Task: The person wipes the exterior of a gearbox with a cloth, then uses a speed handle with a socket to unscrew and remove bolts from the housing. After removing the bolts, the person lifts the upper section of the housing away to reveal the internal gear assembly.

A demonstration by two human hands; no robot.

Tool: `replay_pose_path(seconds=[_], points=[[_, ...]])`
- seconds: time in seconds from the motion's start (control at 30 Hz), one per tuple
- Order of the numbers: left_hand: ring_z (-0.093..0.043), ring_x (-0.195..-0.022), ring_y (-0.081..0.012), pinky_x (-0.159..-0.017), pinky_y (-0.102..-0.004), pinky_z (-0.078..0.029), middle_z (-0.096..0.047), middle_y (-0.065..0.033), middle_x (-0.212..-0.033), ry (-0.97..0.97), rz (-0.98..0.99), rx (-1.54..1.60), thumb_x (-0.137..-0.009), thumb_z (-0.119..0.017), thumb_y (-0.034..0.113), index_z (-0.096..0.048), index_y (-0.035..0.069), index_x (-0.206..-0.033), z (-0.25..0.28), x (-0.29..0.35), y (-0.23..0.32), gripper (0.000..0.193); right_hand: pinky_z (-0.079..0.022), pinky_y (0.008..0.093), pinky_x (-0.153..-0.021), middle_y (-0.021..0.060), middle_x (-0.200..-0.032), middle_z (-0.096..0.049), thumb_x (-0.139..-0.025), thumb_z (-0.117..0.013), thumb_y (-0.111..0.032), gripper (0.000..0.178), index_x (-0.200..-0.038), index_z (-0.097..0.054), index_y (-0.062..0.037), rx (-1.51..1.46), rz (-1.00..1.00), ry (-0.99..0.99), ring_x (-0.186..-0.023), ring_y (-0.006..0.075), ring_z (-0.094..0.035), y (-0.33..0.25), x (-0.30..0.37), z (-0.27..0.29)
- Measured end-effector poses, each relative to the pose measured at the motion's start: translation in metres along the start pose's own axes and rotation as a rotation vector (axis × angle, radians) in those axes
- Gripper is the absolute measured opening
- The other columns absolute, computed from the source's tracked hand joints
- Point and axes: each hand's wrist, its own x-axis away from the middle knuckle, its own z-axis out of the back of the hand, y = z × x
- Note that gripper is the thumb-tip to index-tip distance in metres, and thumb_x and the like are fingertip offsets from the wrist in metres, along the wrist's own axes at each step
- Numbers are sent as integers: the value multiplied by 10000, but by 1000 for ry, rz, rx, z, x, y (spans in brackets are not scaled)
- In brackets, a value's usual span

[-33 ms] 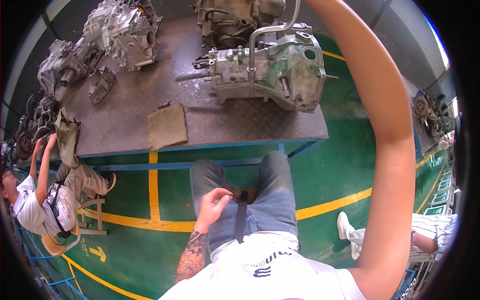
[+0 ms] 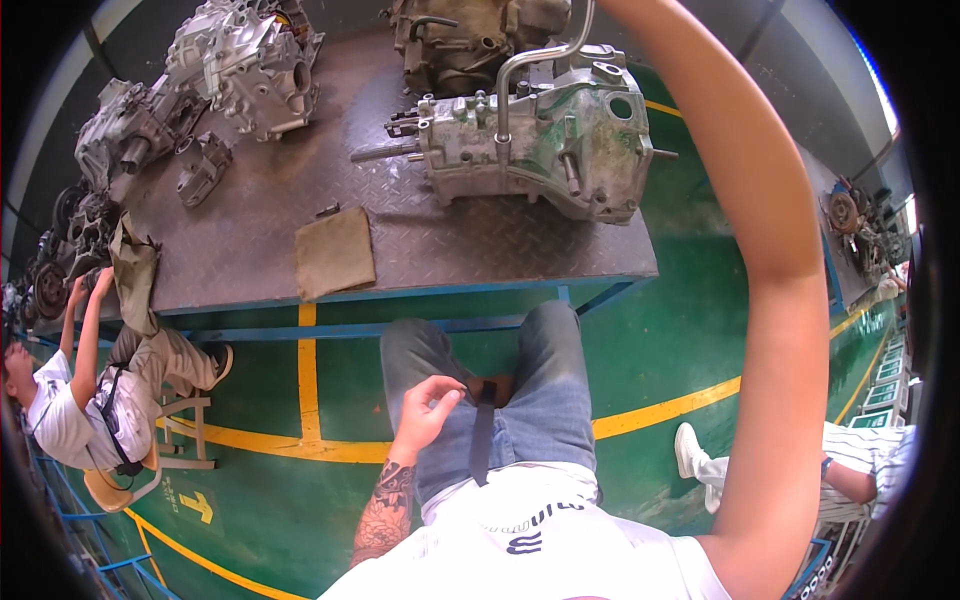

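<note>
A grey metal gearbox (image 2: 470, 140) with green stains lies on the workbench in front of me. A bent metal rod (image 2: 503, 105) rises from it and runs out past the upper edge of the view. My right arm reaches up toward the rod's top end, but the right hand is beyond the frame. Over my lap rests my left hand (image 2: 422, 412), loosely curled, with a small gap between thumb and forefinger and nothing visible in it. Beside it hangs a black strap (image 2: 482, 440). A folded brown cloth (image 2: 335, 252) lies near the bench's front edge.
The steel bench (image 2: 240, 250) carries a dark housing (image 2: 450, 60) behind the gearbox, plus a silver housing (image 2: 245, 80) and smaller castings (image 2: 203, 168) leftward. A seated person (image 2: 95, 410) works at far left; another person (image 2: 860, 480) is at right, near other parts (image 2: 850, 215).
The upper end of the bent rod and my right forearm have shifted very slightly left. My left hand stays in place.
</note>
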Motion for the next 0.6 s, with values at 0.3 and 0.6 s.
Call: replay_pose_path(seconds=[0.3,0.6], points=[[-712,-873,-122,-802,-281,-557,-771,-54,-939,18,50,-4,-961,-687,93,-719,1,-1054,1,5,-10,134,-523,425,-693,151,-708,-658,-1045,-467,-397,486,-873,-664,13,-309,29,269,-723,297,-688,20,16,-22],[-704,-888,-114,-799,-277,-553,-768,-46,-953,-16,49,33,-972,-693,109,-718,5,-1067,-9,0,-19,143,-508,344,-657,15,-763,-609,-1069,-491,-450,384,-843,-557,-146,-1372,-445,201,-644,176,-604,27,24,-34]])
